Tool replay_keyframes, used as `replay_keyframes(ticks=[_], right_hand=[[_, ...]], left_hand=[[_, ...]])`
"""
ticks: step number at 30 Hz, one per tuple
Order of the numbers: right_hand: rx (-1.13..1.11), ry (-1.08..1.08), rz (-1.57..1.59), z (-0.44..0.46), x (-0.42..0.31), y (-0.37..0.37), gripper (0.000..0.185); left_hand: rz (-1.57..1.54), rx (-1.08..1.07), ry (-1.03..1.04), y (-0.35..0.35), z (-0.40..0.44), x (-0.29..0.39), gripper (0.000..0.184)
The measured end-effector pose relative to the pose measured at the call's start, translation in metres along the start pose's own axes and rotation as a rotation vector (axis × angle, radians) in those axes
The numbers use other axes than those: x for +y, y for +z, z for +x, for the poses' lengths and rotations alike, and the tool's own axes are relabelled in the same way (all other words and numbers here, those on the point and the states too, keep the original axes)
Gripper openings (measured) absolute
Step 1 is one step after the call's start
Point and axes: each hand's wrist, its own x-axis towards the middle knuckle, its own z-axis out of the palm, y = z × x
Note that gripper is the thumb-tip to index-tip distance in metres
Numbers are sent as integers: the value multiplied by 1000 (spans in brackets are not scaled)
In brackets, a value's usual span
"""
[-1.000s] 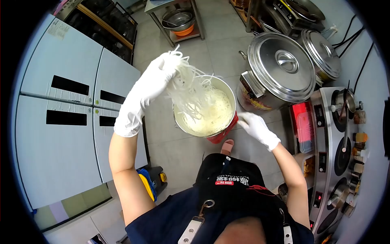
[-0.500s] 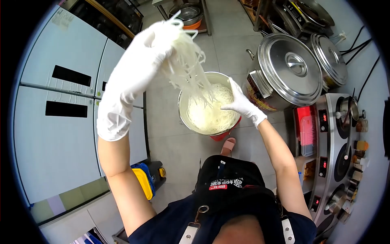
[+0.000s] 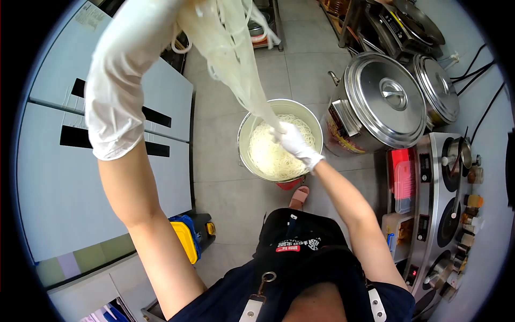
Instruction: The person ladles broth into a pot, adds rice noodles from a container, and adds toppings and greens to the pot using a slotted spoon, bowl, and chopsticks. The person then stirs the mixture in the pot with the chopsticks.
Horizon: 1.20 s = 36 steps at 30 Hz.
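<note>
A big lidded pot is standing near the right side of the open pot. White, slippery-looking noodles are hanging in one long bundle over the open pot, and more are lying tangled inside. The right hand is gripping the bundle's lower part; the left hand's fingers are outside the view, so I cannot tell their state.

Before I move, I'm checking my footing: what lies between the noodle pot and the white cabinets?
Bare grey tiled floor lies between the noodle pot and white cabinets, shown in the head view.
</note>
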Motion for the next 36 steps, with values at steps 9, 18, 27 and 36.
replay_keyframes(ticks=[9,18,27,36], right_hand=[[-77,-167,-971,-16,-82,-83,25],[-178,53,-594,26,-154,-62,25],[-246,-5,-107,41,-131,-78,40],[-260,-50,-715,17,18,-89,111]], left_hand=[[-278,-58,-390,93,-43,-195,40],[-1187,150,-449,177,-80,-263,33],[-628,132,-443,167,-87,-249,44],[-547,206,-421,108,-59,-165,43]])
